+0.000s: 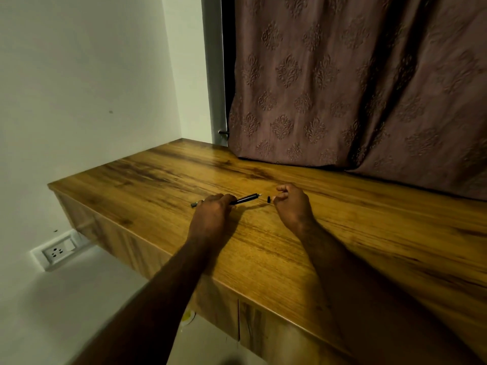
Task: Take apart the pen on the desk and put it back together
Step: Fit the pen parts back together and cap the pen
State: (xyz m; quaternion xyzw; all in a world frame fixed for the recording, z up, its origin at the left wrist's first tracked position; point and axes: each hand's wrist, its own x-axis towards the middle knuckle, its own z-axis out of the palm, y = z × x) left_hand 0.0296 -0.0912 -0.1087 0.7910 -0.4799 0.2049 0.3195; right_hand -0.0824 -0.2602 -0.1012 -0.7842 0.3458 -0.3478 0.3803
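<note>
**The pen [246, 199] in two parts**

Over the desk [369, 233], the left hand [214, 206] is gripping the pen, its tip pointing toward 3 o'clock. The right hand [291, 204] is pinching a black cap [268, 199] just beside that tip. A curtain [342, 88] is hanging at 12 o'clock.

Mauve-brown curtain [355, 83] with embossed floral motifs draped onto the back edge of the desk [369, 233], grey frame [212, 69] beside it at the back left corner, pale wall [79, 88] along the left edge with a white socket plate [59, 250] low down, small yellow object [187, 316] on the floor [79, 299] beneath the front edge.
</note>
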